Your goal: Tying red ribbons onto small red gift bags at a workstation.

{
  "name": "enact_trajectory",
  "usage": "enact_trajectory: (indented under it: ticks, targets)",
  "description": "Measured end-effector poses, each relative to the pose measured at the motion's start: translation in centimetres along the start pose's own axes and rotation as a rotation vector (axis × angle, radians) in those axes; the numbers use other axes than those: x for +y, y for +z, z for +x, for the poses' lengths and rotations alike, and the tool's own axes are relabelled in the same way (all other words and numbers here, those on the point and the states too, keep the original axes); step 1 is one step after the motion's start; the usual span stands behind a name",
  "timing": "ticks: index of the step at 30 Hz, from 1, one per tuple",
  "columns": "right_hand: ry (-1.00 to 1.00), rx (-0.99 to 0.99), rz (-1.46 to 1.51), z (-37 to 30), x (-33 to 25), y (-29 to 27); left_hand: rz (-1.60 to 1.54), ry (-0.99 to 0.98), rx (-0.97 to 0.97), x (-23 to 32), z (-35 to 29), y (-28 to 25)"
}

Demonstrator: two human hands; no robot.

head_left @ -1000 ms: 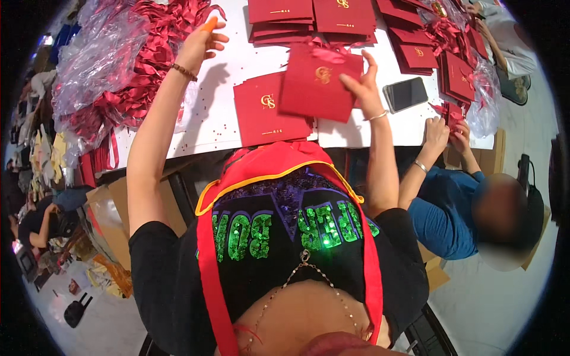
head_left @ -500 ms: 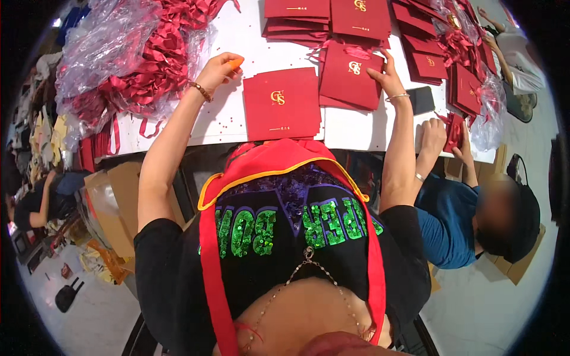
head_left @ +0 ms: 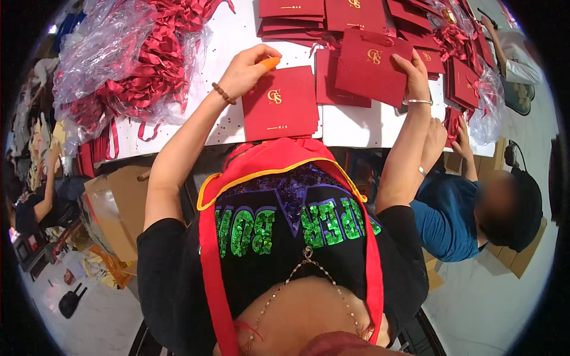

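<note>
My right hand [head_left: 417, 74] is closed on the right edge of a flat red gift bag [head_left: 368, 74] with a gold emblem and a ribbon at its top. The bag is held tilted over other red bags [head_left: 328, 83] lying on the white table. My left hand [head_left: 248, 70] pinches a small orange object [head_left: 270, 63], its kind partly hidden by the fingers. Just below that hand, near the table's front edge, lies a neat stack of flat red bags [head_left: 279, 107] with gold print.
Red ribbons [head_left: 157, 65] and clear plastic [head_left: 98, 53] are heaped at the left. More bag stacks [head_left: 291, 9] stand at the back and right. A co-worker in a blue shirt [head_left: 445, 219] sits close at my right, hands at the table edge. Cardboard boxes [head_left: 127, 202] stand at lower left.
My right hand has lifted the gift bag off the pile and moved it slightly right. My left hand, with the orange object, has moved right to the far edge of the front stack.
</note>
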State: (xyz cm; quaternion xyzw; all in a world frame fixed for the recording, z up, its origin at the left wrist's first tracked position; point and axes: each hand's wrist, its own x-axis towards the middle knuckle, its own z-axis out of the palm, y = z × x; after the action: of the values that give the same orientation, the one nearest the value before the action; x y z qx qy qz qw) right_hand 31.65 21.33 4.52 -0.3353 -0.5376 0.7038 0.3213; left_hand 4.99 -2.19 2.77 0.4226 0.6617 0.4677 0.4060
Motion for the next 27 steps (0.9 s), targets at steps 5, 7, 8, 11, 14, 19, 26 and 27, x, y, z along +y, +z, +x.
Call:
enact_trajectory:
  ticks: [5, 7, 8, 11, 14, 19, 26, 27]
  targets:
    - [-0.327, 0.236, -0.783, -0.3, -1.5, -0.3, 0.064, 0.059, -0.151, 2.6, 0.6, 2.6]
    - [-0.514, 0.255, -1.126, -1.7, -3.0, 3.5, 0.031, 0.056, -0.260, 3.8, 0.8, 3.9]
    - [-0.563, 0.210, -1.282, -1.1, -2.0, 4.0, 0.034, 0.062, -0.273, 3.9, 1.2, 4.6]
    - [-0.296, 0.092, -1.375, -0.2, 2.6, 10.0, 0.005, 0.007, -0.243, 3.2, 1.0, 4.8]
    - [-0.126, 0.020, -1.366, 0.5, 7.0, 11.0, -0.027, 0.060, -0.162, 2.5, 0.4, 3.3]
    - [-0.193, 0.076, -1.273, 2.3, 10.5, 8.9, -0.053, -0.046, 0.086, -0.1, -1.1, -2.9]
    - [-0.509, -0.238, -1.184, -2.0, 7.6, 14.6, 0.086, -0.124, 0.431, -8.1, -2.3, -7.8]
    - [-0.551, -0.351, -1.204, -2.9, 7.8, 15.7, 0.292, -0.044, 0.482, -9.1, -2.3, -7.9]
